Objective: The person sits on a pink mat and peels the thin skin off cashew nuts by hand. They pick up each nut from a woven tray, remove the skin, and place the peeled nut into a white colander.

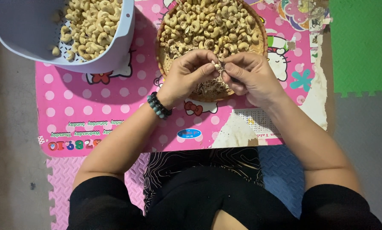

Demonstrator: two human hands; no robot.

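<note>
My left hand [190, 72] and my right hand [250, 76] meet over the near rim of a round woven tray [162, 59]. Between their fingertips they pinch one pale cashew nut [217, 66]. The tray holds a heap of cashew nuts [208, 25], with brown skin flakes [208, 89] gathered at its near side under my hands. A dark beaded bracelet [158, 105] circles my left wrist.
A grey-white plastic basket [24, 30] with peeled cashews [90, 25] stands at the top left. Both containers rest on a low pink polka-dot table [93, 106] with torn edges. Pink, blue and green foam floor mats [361, 42] lie around it.
</note>
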